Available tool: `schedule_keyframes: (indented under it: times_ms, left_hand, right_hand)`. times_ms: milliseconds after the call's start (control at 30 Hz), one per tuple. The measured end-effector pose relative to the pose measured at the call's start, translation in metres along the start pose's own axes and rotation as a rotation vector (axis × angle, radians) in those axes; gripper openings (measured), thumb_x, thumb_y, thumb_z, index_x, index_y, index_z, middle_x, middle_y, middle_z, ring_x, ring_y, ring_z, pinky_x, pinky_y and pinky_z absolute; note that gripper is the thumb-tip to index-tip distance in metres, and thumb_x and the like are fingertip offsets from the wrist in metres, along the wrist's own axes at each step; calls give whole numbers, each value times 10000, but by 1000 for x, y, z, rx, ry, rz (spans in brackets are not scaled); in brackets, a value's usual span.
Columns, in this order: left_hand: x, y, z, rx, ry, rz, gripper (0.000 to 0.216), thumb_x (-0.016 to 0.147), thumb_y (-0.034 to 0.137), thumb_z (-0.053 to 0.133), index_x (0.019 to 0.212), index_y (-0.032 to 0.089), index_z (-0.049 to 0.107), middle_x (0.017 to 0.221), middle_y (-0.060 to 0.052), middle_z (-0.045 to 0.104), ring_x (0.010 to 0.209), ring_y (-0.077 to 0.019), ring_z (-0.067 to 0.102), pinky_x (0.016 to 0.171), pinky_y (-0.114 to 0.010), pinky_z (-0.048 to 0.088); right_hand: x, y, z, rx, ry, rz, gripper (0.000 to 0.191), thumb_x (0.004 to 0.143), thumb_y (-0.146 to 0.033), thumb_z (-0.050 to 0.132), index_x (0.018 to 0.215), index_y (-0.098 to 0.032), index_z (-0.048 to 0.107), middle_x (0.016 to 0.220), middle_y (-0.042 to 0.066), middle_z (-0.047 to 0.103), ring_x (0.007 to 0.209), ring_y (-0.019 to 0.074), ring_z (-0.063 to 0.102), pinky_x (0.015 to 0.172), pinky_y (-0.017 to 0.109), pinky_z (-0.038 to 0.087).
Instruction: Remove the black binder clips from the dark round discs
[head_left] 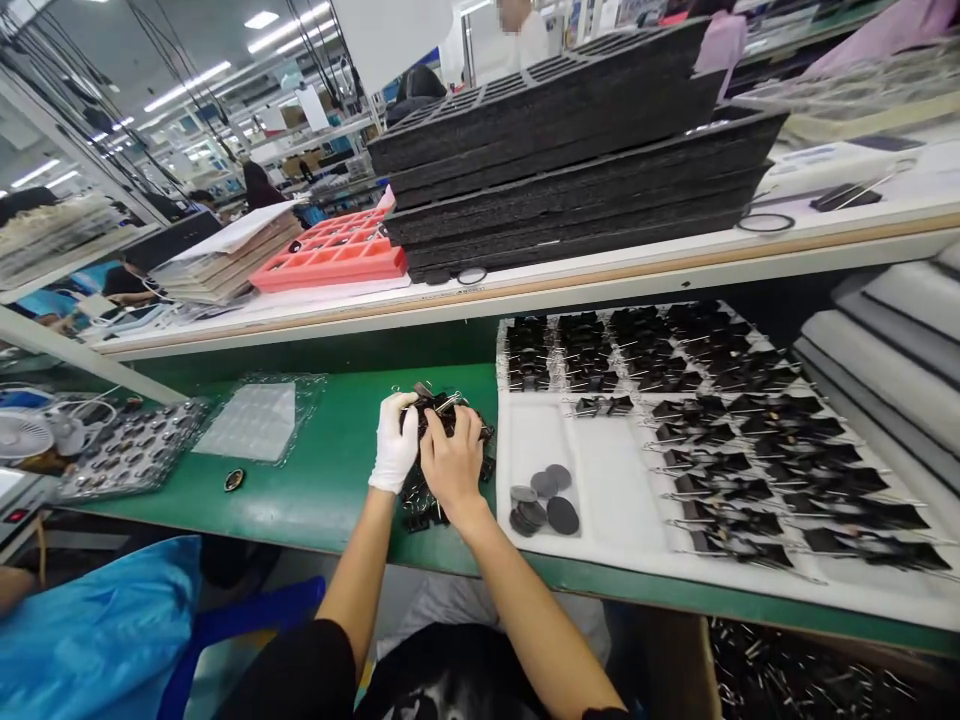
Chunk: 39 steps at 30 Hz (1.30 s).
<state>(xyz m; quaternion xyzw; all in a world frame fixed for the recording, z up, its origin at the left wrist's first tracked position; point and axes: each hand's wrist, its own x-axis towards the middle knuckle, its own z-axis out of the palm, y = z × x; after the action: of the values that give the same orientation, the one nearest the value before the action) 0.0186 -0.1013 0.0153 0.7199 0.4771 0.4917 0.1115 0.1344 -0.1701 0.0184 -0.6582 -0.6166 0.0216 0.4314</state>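
Left grip (394,440), white-gloved, and bare right grip (452,455) curl side by side over a heap of black clips (417,492) on the green table (322,490), fingers touching it; I cannot tell whether either is clamped on one. Just right, a white tray (611,490) holds grey discs (562,515) and rows of clips. Beyond, a shelf (300,327) carries a red tray (337,255) and stacked black trays (577,190).
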Motion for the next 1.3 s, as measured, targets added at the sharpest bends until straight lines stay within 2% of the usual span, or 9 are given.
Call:
schedule_keyframes:
  times_ms: [133, 300, 567, 733, 900, 1000, 1100, 1200, 1300]
  left_hand:
    - [-5, -19, -9, 4, -45, 99, 249, 1046, 366, 453, 1170, 212, 606, 1201, -107, 624, 1198, -228, 600, 1106, -463, 485]
    - [-7, -31, -21, -93, -102, 150, 239, 1033, 341, 457, 1159, 219, 619, 1234, -109, 633, 1209, -233, 617, 1092, -468, 506]
    - [-11, -35, -32, 66, -208, 193, 289, 986, 285, 498, 1200, 228, 683, 1262, -99, 677, 1321, -253, 569, 1206, -510, 414]
    - [-16, -34, -47, 228, -245, 116, 409, 957, 321, 540, 1345, 230, 634, 1451, -140, 574, 1409, -316, 500, 1185, -548, 408]
    - [-67, -3, -76, 265, -164, 248, 508, 926, 386, 542, 1423, 289, 570, 1496, -142, 524, 1516, -373, 364, 1200, -604, 335]
    - [-114, 24, -85, 230, -275, 496, 540, 834, 682, 601, 1283, 392, 675, 1315, -99, 659, 1417, -388, 461, 1189, -603, 286]
    - [-141, 42, -75, 235, -398, 646, 507, 785, 746, 656, 1164, 419, 739, 1233, -48, 717, 1290, -334, 546, 1188, -550, 236]
    - [-137, 45, -55, 296, -461, 637, 304, 853, 553, 704, 1117, 410, 749, 1300, -8, 716, 1266, -296, 564, 1158, -526, 232]
    - [-119, 37, -41, 319, -436, 591, 222, 861, 343, 718, 1074, 400, 748, 1321, 4, 718, 1283, -283, 571, 1135, -517, 237]
  right_hand:
    - [-2, 2, -6, 6, -70, 92, 412, 1025, -220, 489, 1391, -286, 667, 1429, 199, 522, 1400, 386, 392, 996, 578, 488]
    - [-3, 3, -7, 42, -54, 192, 438, 1049, -273, 456, 1466, -323, 582, 1383, 152, 554, 1364, 323, 453, 1125, 664, 316]
    - [2, 9, -8, 55, -82, 299, 521, 1027, -307, 403, 1529, -175, 436, 1407, 194, 570, 1356, 327, 477, 1162, 703, 242]
    - [7, 27, -25, 12, -221, 210, 529, 1068, -351, 366, 1535, -123, 466, 1415, 254, 552, 1350, 372, 494, 1143, 665, 339]
    - [11, 46, -50, -29, -235, 106, 507, 1077, -327, 370, 1510, -101, 507, 1393, 248, 570, 1279, 338, 554, 1072, 527, 480]
    - [31, 56, -62, -134, -231, 3, 424, 1052, -243, 404, 1380, -112, 639, 1389, 226, 581, 1264, 337, 558, 1072, 506, 479]
    - [70, 57, -61, -165, -397, -145, 362, 1024, -159, 442, 1250, -150, 724, 1291, 153, 667, 1179, 286, 616, 1063, 426, 479]
    - [111, 46, -43, -217, -714, -233, 329, 1002, -131, 493, 1145, -207, 779, 1147, 91, 738, 1068, 242, 679, 966, 342, 507]
    - [137, 31, -16, -397, -946, -213, 284, 994, -189, 559, 1150, -242, 790, 1150, 111, 750, 1101, 280, 694, 901, 350, 522]
